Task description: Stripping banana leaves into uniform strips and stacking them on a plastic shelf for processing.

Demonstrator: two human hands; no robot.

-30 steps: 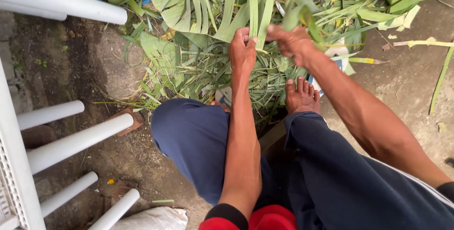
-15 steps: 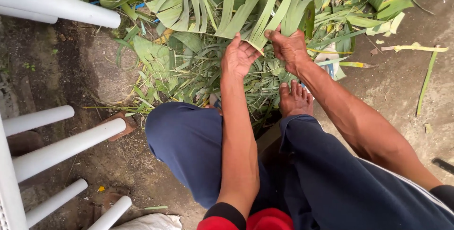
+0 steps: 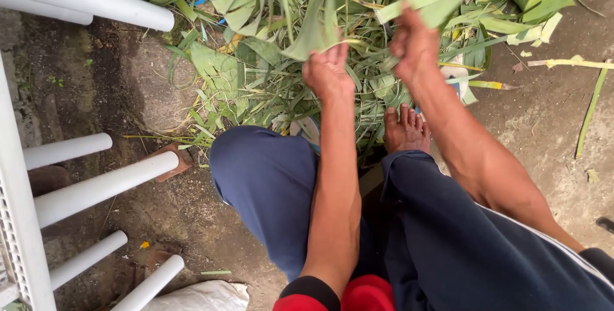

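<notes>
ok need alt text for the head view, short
A seated person's left hand and right hand each grip long flat green leaves from a pile on the dirt ground. Dark blue trousers, a bare foot and white plastic rails are visible.

Ground (image 3: 96, 87): rough concrete, dark, damp-looking patches, dirt-stained. Landmark = leaf pile (image 3: 268, 74), a big heap of long green leaves and cut strips lying straight on the ground. Right of the pile: loose leaf strips (image 3: 588, 116) scattered on bare concrete, one yellowish. Just below the pile: a bare foot (image 3: 404, 131) flat on the ground. Left of the pile: white tubular frame (image 3: 96, 186) standing on the ground. Well below the pile, at the frame's base: white sack (image 3: 198, 295).
</notes>
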